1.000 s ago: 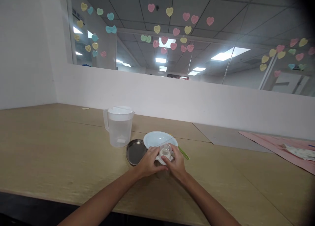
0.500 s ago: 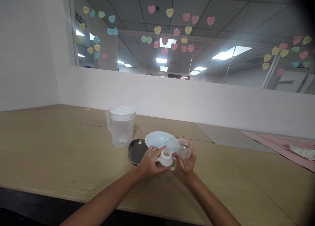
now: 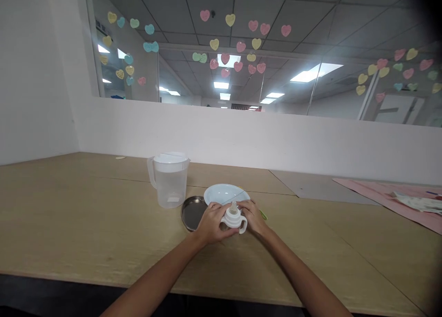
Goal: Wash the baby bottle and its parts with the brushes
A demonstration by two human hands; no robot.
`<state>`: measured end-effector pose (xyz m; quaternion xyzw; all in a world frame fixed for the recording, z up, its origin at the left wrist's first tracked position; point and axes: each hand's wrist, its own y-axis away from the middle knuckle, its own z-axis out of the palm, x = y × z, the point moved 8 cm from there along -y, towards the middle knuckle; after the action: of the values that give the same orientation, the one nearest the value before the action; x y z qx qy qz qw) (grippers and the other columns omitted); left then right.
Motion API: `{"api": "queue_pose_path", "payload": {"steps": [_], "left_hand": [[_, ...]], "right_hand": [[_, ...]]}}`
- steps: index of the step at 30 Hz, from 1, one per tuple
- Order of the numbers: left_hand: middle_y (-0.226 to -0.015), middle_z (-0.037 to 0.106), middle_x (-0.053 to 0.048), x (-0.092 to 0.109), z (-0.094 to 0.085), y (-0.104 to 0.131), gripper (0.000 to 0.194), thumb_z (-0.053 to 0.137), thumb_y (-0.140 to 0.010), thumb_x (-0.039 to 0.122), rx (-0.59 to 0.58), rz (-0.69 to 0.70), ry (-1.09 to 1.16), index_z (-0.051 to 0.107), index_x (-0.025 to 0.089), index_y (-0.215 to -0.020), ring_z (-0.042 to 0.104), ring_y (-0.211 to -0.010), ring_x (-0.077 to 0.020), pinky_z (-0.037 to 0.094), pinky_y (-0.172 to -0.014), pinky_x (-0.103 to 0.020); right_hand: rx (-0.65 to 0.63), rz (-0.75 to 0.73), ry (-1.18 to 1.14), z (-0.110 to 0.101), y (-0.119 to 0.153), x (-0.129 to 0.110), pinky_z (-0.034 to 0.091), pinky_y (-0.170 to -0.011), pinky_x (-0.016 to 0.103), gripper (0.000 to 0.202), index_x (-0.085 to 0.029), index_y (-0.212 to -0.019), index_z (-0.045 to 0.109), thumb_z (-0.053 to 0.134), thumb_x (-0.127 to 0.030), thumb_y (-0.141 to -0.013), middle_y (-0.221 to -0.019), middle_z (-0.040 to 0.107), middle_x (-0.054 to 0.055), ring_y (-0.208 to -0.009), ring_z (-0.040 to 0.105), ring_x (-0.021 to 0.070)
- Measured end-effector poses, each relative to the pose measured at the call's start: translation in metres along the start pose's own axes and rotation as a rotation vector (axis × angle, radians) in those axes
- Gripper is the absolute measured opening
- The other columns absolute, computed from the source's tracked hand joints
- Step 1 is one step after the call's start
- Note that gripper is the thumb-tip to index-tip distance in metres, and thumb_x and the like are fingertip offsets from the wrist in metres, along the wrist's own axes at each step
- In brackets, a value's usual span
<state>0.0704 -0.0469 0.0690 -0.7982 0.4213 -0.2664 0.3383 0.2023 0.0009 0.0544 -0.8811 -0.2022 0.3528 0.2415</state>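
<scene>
My left hand [image 3: 211,224] is wrapped round the left side of a white baby bottle [image 3: 233,218] with side handles and a clear teat on top. Behind the bottle's right side is my right hand [image 3: 253,216], its fingers bent close to the bottle top; what they hold, if anything, is hidden. A pale blue bowl [image 3: 224,192] stands just beyond both hands. Left of it, a round metal dish [image 3: 193,212] is partly covered by my left hand.
A clear lidded pitcher [image 3: 171,181] stands at the back left of the metal dish. Something green [image 3: 264,214] lies right of my right hand. Pink cloth [image 3: 376,195] with a white item [image 3: 416,202] lies far right, beside a grey mat [image 3: 311,188].
The clear cap that was in my right hand no longer shows. My right hand has moved left, close to the bottle, and the teat is uncovered. The view has shifted slightly.
</scene>
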Motion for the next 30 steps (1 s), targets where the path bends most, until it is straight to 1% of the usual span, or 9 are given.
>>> {"api": "queue_pose_path", "payload": {"steps": [5,9,12,15,19,22,25,26,30], "left_hand": [[-0.086,0.061,-0.009,0.0,0.0,0.0,0.06,0.052,-0.068,0.055,-0.011,-0.02,-0.013,0.048,0.013,-0.111,0.054,-0.079,-0.0216,0.038,-0.079,-0.038],[-0.086,0.062,-0.009,0.0,-0.001,-0.001,0.059,0.053,-0.067,0.055,-0.004,-0.025,-0.014,0.05,0.013,-0.109,0.055,-0.078,-0.0217,0.039,-0.079,-0.038],[-0.085,0.062,-0.009,0.0,0.0,-0.001,0.06,0.055,-0.066,0.054,-0.006,-0.036,-0.005,0.049,0.013,-0.11,0.056,-0.078,-0.0221,0.039,-0.077,-0.038],[-0.089,0.062,-0.008,-0.001,0.001,0.001,0.064,0.056,-0.067,0.049,-0.019,-0.062,0.039,0.042,0.013,-0.119,0.056,-0.08,-0.0214,0.039,-0.079,-0.038],[-0.087,0.063,-0.006,-0.008,0.002,0.004,0.073,0.058,-0.067,0.046,-0.049,-0.13,0.101,0.03,0.014,-0.127,0.057,-0.081,-0.0201,0.04,-0.082,-0.037],[-0.098,0.061,-0.009,-0.01,0.002,0.006,0.077,0.06,-0.065,0.049,-0.065,-0.139,0.151,0.029,0.016,-0.127,0.055,-0.091,-0.0217,0.041,-0.084,-0.037],[-0.111,0.055,-0.011,-0.008,-0.001,0.005,0.076,0.06,-0.065,0.05,-0.059,-0.117,0.185,0.029,0.017,-0.127,0.053,-0.098,-0.022,0.042,-0.084,-0.036],[-0.111,0.055,-0.011,-0.008,-0.002,0.005,0.076,0.059,-0.066,0.05,-0.053,-0.121,0.177,0.029,0.017,-0.127,0.053,-0.097,-0.022,0.042,-0.084,-0.036],[-0.089,0.062,-0.009,-0.009,-0.005,0.006,0.08,0.059,-0.063,0.053,-0.04,-0.131,0.094,0.031,0.013,-0.127,0.055,-0.088,-0.0229,0.044,-0.08,-0.037]], "right_hand": [[0.019,-0.038,-0.003,-0.004,0.0,0.0,0.011,-0.101,0.049,0.039,-0.023,-0.115,0.052,0.031,-0.023,-0.081,-0.078,0.064,-0.001,-0.085,0.056,0.0172],[0.157,-0.085,0.026,-0.018,0.002,-0.008,0.017,-0.101,0.046,0.032,-0.02,-0.11,0.052,0.034,-0.029,-0.085,-0.08,0.064,0.002,-0.085,0.056,0.0179],[0.26,-0.237,0.016,-0.027,0.011,-0.03,0.025,-0.097,0.042,0.026,-0.019,-0.094,0.056,0.034,-0.029,-0.085,-0.089,0.063,0.004,-0.09,0.054,0.0182],[0.133,-0.362,-0.043,-0.012,0.019,-0.054,0.038,-0.083,0.036,0.026,-0.017,-0.092,0.055,0.041,-0.037,-0.081,-0.088,0.059,0.006,-0.084,0.052,0.0189],[0.09,-0.148,-0.222,-0.005,0.018,-0.053,0.042,-0.066,0.029,0.032,-0.016,-0.084,0.051,0.061,-0.04,-0.066,-0.079,0.054,0.003,-0.072,0.051,0.0166],[-0.128,-0.029,-0.505,0.003,0.013,-0.048,0.044,-0.07,0.03,0.03,-0.017,-0.084,0.054,0.064,-0.036,-0.064,-0.081,0.057,0.002,-0.077,0.054,0.0174],[-0.327,0.004,-0.659,0.006,0.008,-0.042,0.042,-0.083,0.036,0.034,-0.019,-0.096,0.058,0.063,-0.032,-0.065,-0.099,0.059,0.005,-0.094,0.054,0.0217],[-0.285,0.027,-0.663,0.002,0.005,-0.035,0.04,-0.086,0.038,0.036,-0.019,-0.101,0.058,0.061,-0.032,-0.067,-0.104,0.059,0.006,-0.098,0.053,0.0226],[0.129,0.097,-0.486,-0.026,0.0,-0.007,0.038,-0.088,0.042,0.035,-0.018,-0.104,0.058,0.049,-0.038,-0.076,-0.103,0.06,0.009,-0.097,0.053,0.0231]]}}
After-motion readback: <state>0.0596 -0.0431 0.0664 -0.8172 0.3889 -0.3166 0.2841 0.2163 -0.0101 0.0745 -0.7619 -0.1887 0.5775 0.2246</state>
